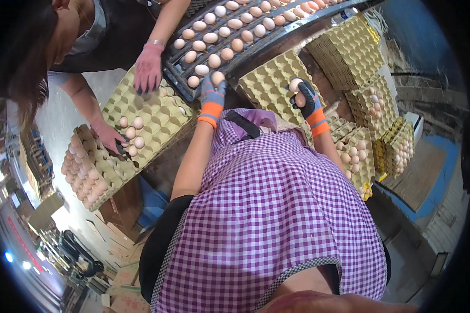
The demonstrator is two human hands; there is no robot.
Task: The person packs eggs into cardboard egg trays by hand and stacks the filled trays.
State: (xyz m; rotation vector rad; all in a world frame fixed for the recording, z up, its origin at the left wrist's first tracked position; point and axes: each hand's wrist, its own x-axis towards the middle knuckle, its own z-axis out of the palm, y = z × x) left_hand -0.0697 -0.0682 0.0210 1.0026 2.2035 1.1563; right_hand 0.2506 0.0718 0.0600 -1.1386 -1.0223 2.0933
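Observation:
My left hand (212, 92), in a grey and orange work glove, is closed around an egg (218, 78) at the near end of the egg conveyor (258, 58). Rows of white and brown eggs (214, 60) lie along its rollers. My right hand (310, 98), gloved alike, holds two eggs, a pale one (296, 85) above a browner one (300, 99). That hand is over the right edge of a cardboard egg tray (274, 78), whose visible cups hold no eggs.
A co-worker's pink-gloved hands (149, 69) are over another egg tray (141, 105) with several eggs. Filled egg trays (84, 172) stand at left. On the right are a tall stack of trays (346, 51) and trays with eggs (376, 102). A checked apron (274, 203) covers my front.

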